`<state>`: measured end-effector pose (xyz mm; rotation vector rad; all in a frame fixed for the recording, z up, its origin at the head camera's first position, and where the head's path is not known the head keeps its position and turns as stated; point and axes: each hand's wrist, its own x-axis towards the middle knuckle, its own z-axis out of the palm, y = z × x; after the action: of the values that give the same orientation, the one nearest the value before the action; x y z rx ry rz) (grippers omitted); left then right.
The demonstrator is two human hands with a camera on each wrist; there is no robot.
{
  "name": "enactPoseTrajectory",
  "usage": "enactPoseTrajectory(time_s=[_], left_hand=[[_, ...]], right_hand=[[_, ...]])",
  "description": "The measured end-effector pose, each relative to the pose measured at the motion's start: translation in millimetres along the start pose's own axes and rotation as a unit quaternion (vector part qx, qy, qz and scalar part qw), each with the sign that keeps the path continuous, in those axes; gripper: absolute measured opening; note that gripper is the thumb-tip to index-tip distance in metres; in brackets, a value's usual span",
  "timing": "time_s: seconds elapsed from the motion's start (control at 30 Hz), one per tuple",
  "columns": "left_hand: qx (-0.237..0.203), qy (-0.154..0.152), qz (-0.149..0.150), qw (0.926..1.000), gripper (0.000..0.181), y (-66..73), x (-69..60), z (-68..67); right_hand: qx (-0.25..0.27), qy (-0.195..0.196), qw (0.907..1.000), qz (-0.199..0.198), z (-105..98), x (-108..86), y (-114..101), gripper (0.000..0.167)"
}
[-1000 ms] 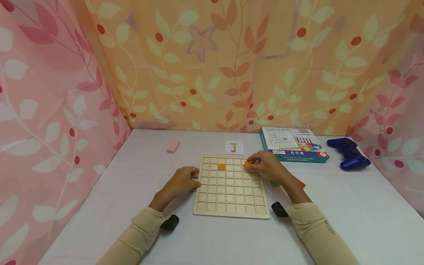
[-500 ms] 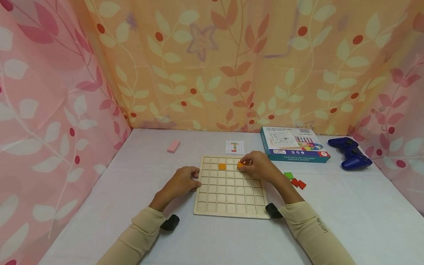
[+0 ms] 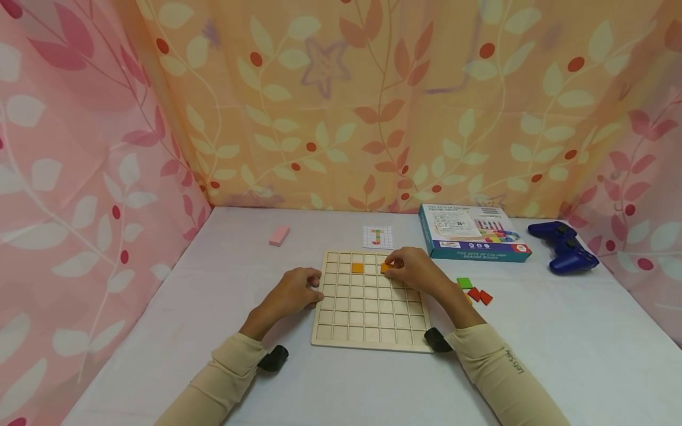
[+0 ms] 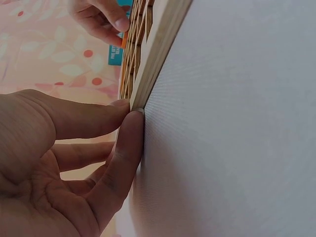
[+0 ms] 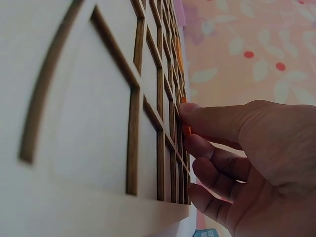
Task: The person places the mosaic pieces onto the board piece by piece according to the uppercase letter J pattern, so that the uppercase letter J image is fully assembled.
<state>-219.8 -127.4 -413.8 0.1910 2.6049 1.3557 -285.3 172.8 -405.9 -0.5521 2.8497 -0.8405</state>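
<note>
A square wooden grid board (image 3: 371, 313) lies flat on the table. My left hand (image 3: 290, 291) holds its left edge; in the left wrist view the thumb and a finger (image 4: 126, 143) pinch the rim. One orange square tile (image 3: 357, 268) sits in a cell of the second row. Over that same row, further right, my right hand (image 3: 418, 269) pinches a second orange tile (image 3: 385, 268) between thumb and fingers. That tile (image 5: 186, 129) is at the board surface, partly hidden by the fingertips; whether it lies fully in the cell I cannot tell.
Right of the board lie a green tile (image 3: 465, 283), red tiles (image 3: 485, 297) and a yellow-orange piece partly behind the wrist. Behind stand a pattern card (image 3: 378, 237), a boxed set (image 3: 474, 234), a blue game controller (image 3: 563, 247) and a pink block (image 3: 279, 235).
My right hand has moved left along the board's upper part with the orange tile, then lowered slightly. The loose green and red tiles have come into fuller view. My left hand stays put.
</note>
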Motion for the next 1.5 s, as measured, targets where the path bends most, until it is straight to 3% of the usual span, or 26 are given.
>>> enactPoseTrajectory(time_s=[0.6,0.97,1.23,1.5], left_hand=[[0.005,0.001,-0.001,1.0000,0.052,1.2,-0.3,-1.1],[-0.002,0.001,0.000,1.0000,0.051,0.3,-1.2,-0.8],[0.005,0.001,-0.002,1.0000,0.051,1.0,-1.5,-0.4],[0.008,0.000,0.002,1.0000,0.050,0.5,-0.8,-1.3]], right_hand=[[0.015,0.000,0.9999,-0.008,0,-4.7,-8,0.035],[0.016,-0.028,0.9995,-0.007,-3,-4.6,-4,0.037],[0.029,-0.028,0.9991,-0.011,-19,-10.0,16,0.038],[0.038,-0.036,0.9986,-0.004,-49,-23.4,30,0.039]])
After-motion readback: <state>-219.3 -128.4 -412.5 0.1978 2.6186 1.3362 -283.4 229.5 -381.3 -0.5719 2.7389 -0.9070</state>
